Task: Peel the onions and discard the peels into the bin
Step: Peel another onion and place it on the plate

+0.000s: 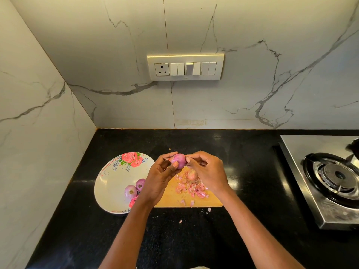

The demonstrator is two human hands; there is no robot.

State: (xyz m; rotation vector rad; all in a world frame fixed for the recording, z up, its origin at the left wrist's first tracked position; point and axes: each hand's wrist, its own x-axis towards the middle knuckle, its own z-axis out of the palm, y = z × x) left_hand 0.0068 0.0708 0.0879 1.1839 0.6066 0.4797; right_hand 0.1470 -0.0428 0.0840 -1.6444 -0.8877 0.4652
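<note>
Black counter (81, 220): four onions (179, 160) (perhaps).

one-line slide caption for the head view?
Both hands peel a small purple onion above a peel-strewn wooden cutting board.

Both hands (186, 171) grip onion (179, 159) (above cutting board (211, 200)).

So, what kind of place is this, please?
Most likely a home kitchen: a gas stove on a black counter, a wooden cutting board with peels, and marble-look wall tiles.
</note>
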